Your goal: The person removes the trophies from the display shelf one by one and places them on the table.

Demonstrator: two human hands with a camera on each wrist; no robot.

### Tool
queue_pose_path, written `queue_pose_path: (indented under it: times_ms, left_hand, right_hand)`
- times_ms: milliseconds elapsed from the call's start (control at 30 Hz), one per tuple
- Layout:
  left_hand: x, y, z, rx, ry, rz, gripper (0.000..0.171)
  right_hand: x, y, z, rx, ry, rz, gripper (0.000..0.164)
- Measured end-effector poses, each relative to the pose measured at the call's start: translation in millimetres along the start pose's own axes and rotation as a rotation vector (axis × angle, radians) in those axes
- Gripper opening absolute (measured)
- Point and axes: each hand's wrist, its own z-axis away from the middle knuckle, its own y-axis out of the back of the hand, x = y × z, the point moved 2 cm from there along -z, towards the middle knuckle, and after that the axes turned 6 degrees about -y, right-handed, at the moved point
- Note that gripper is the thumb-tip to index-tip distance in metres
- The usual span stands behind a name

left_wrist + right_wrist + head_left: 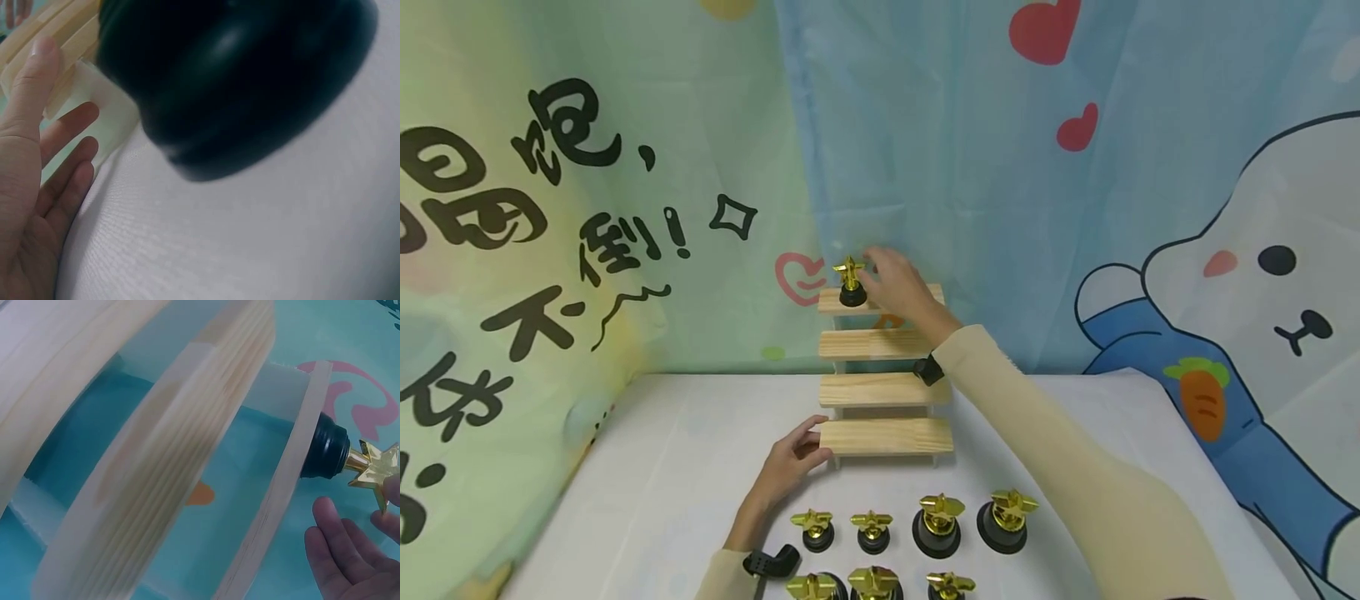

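Note:
A four-step wooden display stand (883,391) is set against the backdrop. On the left part of its top step stands a small gold star trophy (328,450) with a black base. My right hand (895,283) pinches a point of the star between thumb and index finger, while the other fingers hang loosely curved. Down at the bottom step, my left hand (793,458) holds the left end, its thumb (39,72) against the plank and several fingers beside the pale side panel. A blurred dark trophy base (237,81) fills much of the left wrist view.
On the white tabletop (715,442), several more gold star trophies stand in two rows before the stand, among them a large trophy (937,529) and a small trophy (873,533). The front row is cut off by the frame. A printed curtain (940,167) hangs behind.

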Motion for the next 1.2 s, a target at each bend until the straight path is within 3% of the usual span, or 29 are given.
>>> queue_pose_path:
  times_ms: [100, 433, 667, 800, 1033, 1200]
  left_hand:
    - [-7.5, -1.1, 1.2, 0.007, -0.02, 0.018, 0.057]
    - [-10.3, -3.9, 2.0, -0.004, -0.03, 0.023, 0.056]
    - [-11.0, -5.4, 2.5, 0.015, -0.025, 0.015, 0.057]
    - [-4.9, -5.6, 2.9, 0.036, -0.016, -0.013, 0.056]
    - [21.6, -0.9, 3.8, 0.013, -0.026, -0.007, 0.053]
    - [24.9, 1.4, 3.2, -0.002, -0.056, -0.008, 0.056]
  right_hand:
    - [-1.5, -1.5, 0.0, -0.006, 0.005, 0.016, 0.042]
    - [-0.7, -5.7, 2.0, 0.038, 0.074, 0.059, 0.035]
    - [-0.3, -6.3, 4.6, 0.039, 0.087, 0.015, 0.033]
    - [-2.6, -5.5, 6.9, 0.032, 0.107, -0.008, 0.032]
    - [-6.9, -1.1, 12.9, 0.017, 0.137, -0.018, 0.031]
    - [-5.7, 3.4, 18.3, 0.027, 0.158, -0.014, 0.031]
